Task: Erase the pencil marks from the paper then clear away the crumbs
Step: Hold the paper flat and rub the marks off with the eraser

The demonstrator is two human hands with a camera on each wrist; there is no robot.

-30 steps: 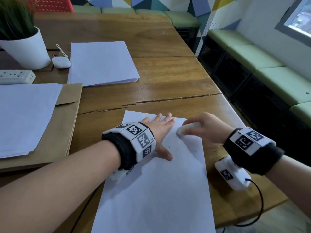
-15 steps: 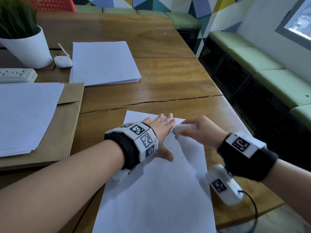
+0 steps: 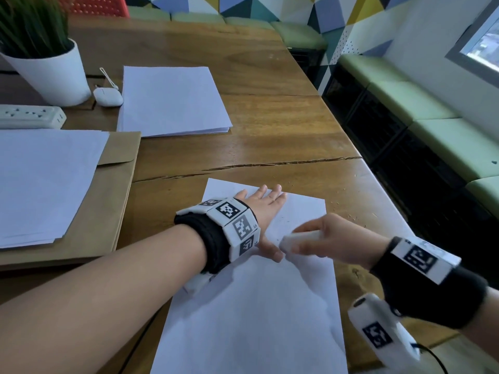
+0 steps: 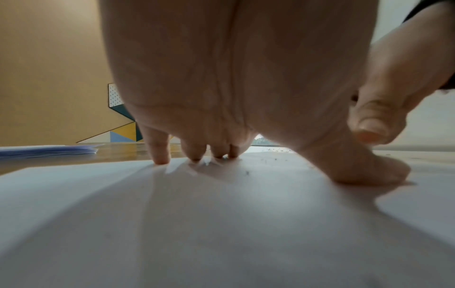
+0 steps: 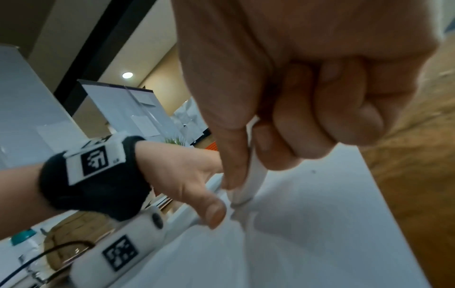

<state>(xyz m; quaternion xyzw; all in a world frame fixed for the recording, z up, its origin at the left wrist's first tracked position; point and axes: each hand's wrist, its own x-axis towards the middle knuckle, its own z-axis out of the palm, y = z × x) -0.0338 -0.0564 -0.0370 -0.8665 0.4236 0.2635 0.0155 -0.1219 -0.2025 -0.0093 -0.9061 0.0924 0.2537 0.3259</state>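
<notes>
A white sheet of paper point(image 3: 259, 306) lies on the wooden table point(image 3: 270, 136) in front of me. My left hand point(image 3: 266, 209) lies flat on its upper part, fingers straight, pressing it down point(image 4: 197, 155). My right hand point(image 3: 321, 241) grips a white eraser point(image 3: 299, 238) between thumb and curled fingers. The eraser's tip point(image 5: 246, 187) touches the paper just beside my left thumb point(image 5: 211, 212). Small dark crumbs point(image 4: 270, 158) lie on the sheet near the left hand, and more crumbs point(image 3: 348, 209) are scattered on the table past the paper's right edge.
A second stack of white paper point(image 3: 172, 101) lies further back. At the left are more sheets on a brown envelope point(image 3: 118, 201), a white plant pot point(image 3: 51, 74), an earbud case point(image 3: 108, 97) and a power strip point(image 3: 29, 116). The table edge point(image 3: 388, 201) runs close on the right.
My right hand has drawn the eraser down the sheet towards me, from beside the left fingertips to beside the left thumb. The left hand stayed flat on the paper.
</notes>
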